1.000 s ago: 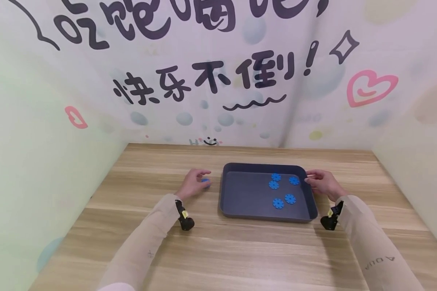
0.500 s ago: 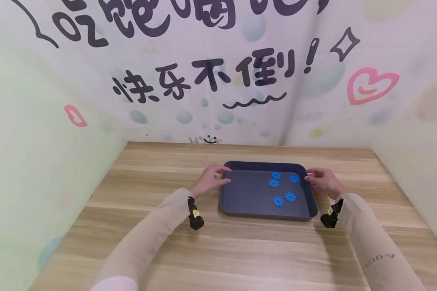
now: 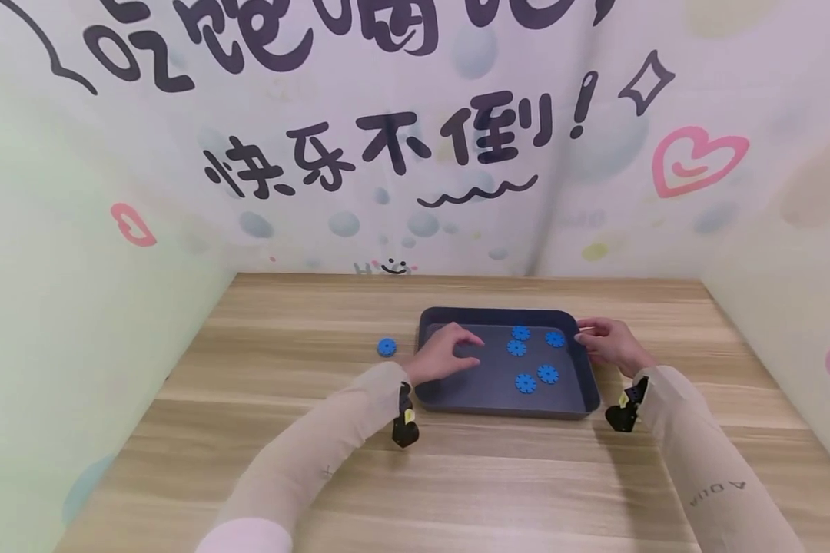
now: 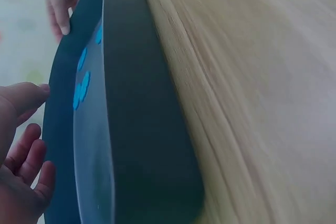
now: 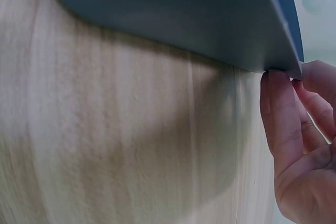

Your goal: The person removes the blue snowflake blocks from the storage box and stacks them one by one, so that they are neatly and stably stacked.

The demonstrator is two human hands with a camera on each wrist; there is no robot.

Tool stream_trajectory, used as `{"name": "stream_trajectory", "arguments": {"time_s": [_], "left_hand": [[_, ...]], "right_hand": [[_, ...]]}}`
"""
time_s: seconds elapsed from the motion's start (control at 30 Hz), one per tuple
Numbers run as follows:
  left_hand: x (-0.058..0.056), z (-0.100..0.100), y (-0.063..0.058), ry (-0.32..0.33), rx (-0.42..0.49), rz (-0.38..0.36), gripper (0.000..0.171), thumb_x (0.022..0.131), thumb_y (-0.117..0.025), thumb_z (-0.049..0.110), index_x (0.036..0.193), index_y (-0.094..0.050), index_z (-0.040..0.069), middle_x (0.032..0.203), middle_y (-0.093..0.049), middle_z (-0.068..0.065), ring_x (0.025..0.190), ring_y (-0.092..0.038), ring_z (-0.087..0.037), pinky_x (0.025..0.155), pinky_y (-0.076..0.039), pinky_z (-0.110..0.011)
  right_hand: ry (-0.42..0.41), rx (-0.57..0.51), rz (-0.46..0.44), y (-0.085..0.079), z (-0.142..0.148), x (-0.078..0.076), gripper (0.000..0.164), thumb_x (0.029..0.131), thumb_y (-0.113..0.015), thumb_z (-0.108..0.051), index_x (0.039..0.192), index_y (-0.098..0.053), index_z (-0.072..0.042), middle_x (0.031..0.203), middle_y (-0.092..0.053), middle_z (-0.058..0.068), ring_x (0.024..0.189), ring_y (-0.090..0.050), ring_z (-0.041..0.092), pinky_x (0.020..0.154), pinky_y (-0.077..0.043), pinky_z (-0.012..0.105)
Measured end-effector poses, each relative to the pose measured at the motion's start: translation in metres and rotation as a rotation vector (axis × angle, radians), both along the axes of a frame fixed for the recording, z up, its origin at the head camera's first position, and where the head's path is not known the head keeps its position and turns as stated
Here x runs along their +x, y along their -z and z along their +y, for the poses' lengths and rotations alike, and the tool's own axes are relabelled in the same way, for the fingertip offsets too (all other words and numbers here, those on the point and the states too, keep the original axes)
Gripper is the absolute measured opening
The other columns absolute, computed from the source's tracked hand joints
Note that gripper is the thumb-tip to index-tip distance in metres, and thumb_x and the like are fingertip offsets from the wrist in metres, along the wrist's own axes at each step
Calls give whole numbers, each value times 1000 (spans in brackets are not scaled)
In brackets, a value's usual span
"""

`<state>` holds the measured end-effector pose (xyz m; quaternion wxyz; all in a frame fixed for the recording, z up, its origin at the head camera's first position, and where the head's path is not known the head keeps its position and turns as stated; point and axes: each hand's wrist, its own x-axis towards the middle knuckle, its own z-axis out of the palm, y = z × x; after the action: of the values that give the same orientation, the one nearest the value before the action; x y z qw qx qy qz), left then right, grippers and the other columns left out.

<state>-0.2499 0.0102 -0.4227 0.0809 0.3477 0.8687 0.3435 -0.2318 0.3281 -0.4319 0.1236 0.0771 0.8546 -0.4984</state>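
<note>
A dark grey rectangular tray (image 3: 470,409) lies on the table, with several blue notched discs (image 3: 526,383) on the right half of its floor. My left hand (image 3: 444,355) hovers over the tray's left part, thumb and fingers spread apart with nothing between them; in the left wrist view that hand (image 4: 23,150) is beside the tray's wall. At the tray's right rim, my right hand (image 3: 614,343) pinches the edge between thumb and fingers, which the right wrist view shows close up on the tray wall (image 5: 178,14). Left of the tray, blue discs (image 3: 386,347), seemingly stacked, sit on the wood.
The wooden table (image 3: 484,491) extends in front of the tray and to both sides. A printed cloth wall (image 3: 360,230) stands behind the table's far edge, with further pale walls left and right.
My left hand has moved right, from the blue stack on the table to above the tray, uncovering the stack. The right hand stays at the tray's right rim.
</note>
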Motion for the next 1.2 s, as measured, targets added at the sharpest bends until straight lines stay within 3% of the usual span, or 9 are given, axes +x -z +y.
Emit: {"name": "stream_trajectory", "arguments": {"time_s": [0.4,0.5,0.8,1.2], "left_hand": [[-9,36,6,-28,-13,-33,27,80,-66,14,104,-63,4,86,-56,-6,76,-48,-11,67,-39,-16],[-13,41,7,-25,1,-23,26,80,-65,13,104,-62,3,86,-57,-8,76,-50,-12,68,-40,-17],[-25,56,4,-47,0,-89,28,81,-63,11,108,-60,2,88,-61,-4,78,-54,-10,67,-42,-15],[-25,80,16,-56,-120,-130,34,82,-64,16,114,-58,4,103,-58,-6,90,-53,-13,77,-42,-17]], "right_hand": [[-7,2,8,-2,-3,-4,46,90,-52,-18,127,-38,4,111,-50,22,82,-54,18,74,-49,32],[-15,-5,34,-3,-2,-3,45,89,-52,-16,126,-39,6,106,-52,20,80,-54,16,73,-49,30],[-17,-30,49,2,2,0,46,88,-54,-13,125,-38,9,97,-55,12,75,-54,10,70,-50,28],[-5,-43,40,1,0,2,46,88,-54,-13,126,-38,8,101,-53,17,75,-55,12,69,-50,28]]}}
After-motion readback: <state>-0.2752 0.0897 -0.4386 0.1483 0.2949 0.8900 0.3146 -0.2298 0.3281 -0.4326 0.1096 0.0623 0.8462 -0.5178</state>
